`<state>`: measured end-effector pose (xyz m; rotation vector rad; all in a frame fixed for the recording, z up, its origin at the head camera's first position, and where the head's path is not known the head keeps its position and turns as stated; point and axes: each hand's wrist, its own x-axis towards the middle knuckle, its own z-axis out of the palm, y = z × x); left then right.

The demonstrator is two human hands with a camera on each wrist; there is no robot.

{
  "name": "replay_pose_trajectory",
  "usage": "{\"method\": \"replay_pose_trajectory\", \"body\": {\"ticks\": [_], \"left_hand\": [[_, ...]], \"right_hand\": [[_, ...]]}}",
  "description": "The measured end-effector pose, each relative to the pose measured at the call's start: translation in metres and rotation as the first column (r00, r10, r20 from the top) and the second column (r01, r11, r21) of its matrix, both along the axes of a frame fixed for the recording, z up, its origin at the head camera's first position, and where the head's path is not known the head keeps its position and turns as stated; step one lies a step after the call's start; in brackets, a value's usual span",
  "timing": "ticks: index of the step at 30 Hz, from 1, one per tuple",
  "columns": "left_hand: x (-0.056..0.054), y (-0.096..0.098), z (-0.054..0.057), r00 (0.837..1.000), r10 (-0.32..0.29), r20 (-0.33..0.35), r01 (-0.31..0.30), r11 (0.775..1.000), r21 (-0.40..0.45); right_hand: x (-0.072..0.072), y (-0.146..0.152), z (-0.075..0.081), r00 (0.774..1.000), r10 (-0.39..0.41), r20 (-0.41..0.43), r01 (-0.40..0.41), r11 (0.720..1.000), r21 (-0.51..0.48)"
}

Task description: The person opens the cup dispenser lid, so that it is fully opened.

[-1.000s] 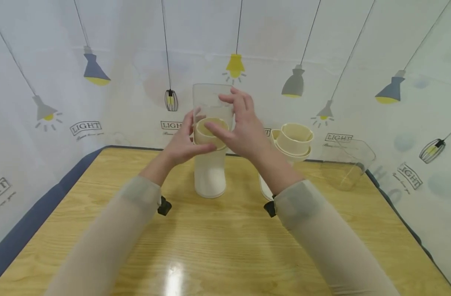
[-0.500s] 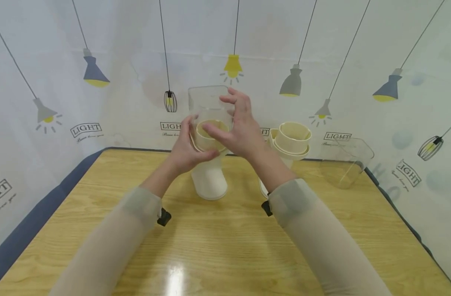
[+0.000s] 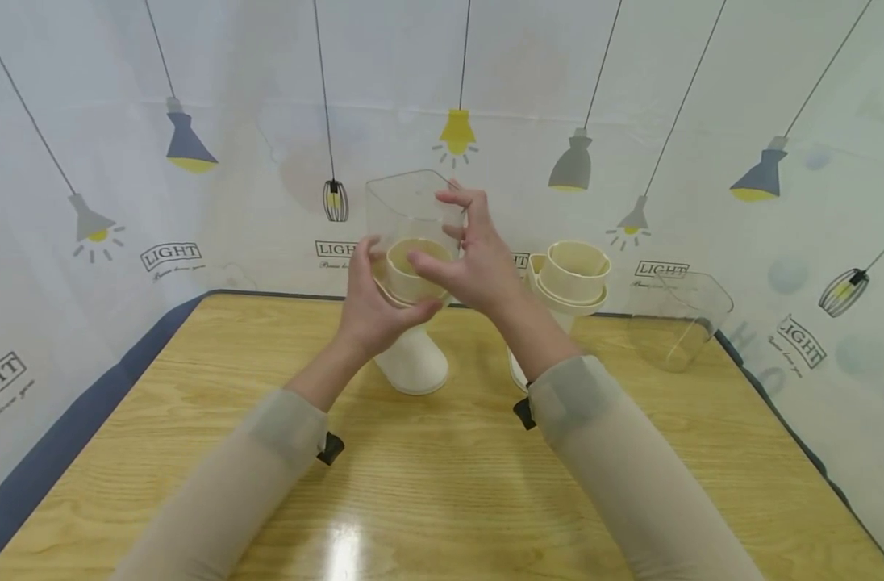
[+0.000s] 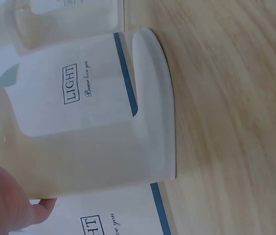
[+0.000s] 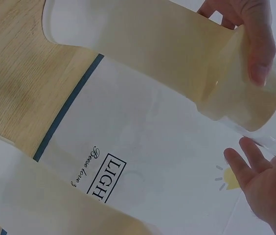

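Observation:
A cream pedestal stand (image 3: 415,365) with a round collar at its top stands on the table, turned at an angle. My left hand (image 3: 375,311) grips the collar from the left, thumb across the front. Above the collar sits a clear, square-sided container (image 3: 398,198). My right hand (image 3: 478,258) holds this container's right side, fingers curved along the wall and thumb near the collar. In the left wrist view the stand (image 4: 94,159) has a flat, rounded foot on the wood. The right wrist view shows the collar's side, with the container partly out of frame.
A second cream stand (image 3: 576,278) stands right of the first, partly behind the right forearm. Another clear container (image 3: 677,331) is at the table's back right. The wooden table (image 3: 427,484) ends at a wall sheet (image 3: 268,202) printed with lamps.
The stand has turned on the table, its collar coming nearer and lower. The clear container has rotated, a corner now toward the back. My left hand moved slightly right and down with the collar.

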<state>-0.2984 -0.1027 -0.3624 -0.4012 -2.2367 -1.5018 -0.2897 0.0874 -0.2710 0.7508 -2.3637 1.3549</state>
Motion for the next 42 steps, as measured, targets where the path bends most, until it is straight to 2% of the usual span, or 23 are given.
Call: {"method": "replay_pose_trajectory", "body": {"ticks": [8, 12, 15, 18, 22, 27, 33, 39, 42], "left_hand": [[0.008, 0.010, -0.003, 0.994, 0.104, -0.044, -0.104, 0.995, -0.002], [0.013, 0.016, -0.003, 0.991, 0.133, -0.002, -0.133, 0.990, 0.039], [0.015, 0.019, -0.002, 0.990, 0.130, 0.056, -0.134, 0.989, 0.061], [0.014, 0.019, 0.000, 0.989, 0.121, 0.086, -0.126, 0.991, 0.047], [0.013, 0.017, 0.004, 0.990, 0.113, 0.082, -0.115, 0.993, 0.020], [0.013, 0.015, 0.005, 0.991, 0.104, 0.088, -0.107, 0.994, 0.031], [0.011, 0.016, 0.008, 0.985, 0.126, 0.115, -0.125, 0.992, -0.012], [0.011, 0.013, 0.008, 0.987, 0.109, 0.115, -0.105, 0.994, -0.037], [0.011, 0.011, 0.008, 0.987, 0.112, 0.116, -0.106, 0.993, -0.060]], "right_hand": [[0.003, -0.006, -0.003, 0.994, -0.106, 0.014, 0.105, 0.993, 0.044], [0.005, -0.015, -0.004, 0.992, -0.126, -0.001, 0.126, 0.992, 0.020], [0.004, -0.022, -0.004, 0.991, -0.133, -0.027, 0.133, 0.991, -0.011], [0.002, -0.026, -0.005, 0.985, -0.165, -0.042, 0.164, 0.986, -0.022], [0.001, -0.029, -0.004, 0.977, -0.212, -0.009, 0.212, 0.976, -0.045], [0.000, -0.030, -0.002, 0.973, -0.228, 0.045, 0.231, 0.969, -0.091], [0.002, -0.034, 0.002, 0.975, -0.218, 0.032, 0.220, 0.974, -0.060], [0.003, -0.032, 0.006, 0.972, -0.234, 0.034, 0.236, 0.969, -0.068], [0.006, -0.033, 0.006, 0.972, -0.235, 0.021, 0.235, 0.972, -0.015]]}}
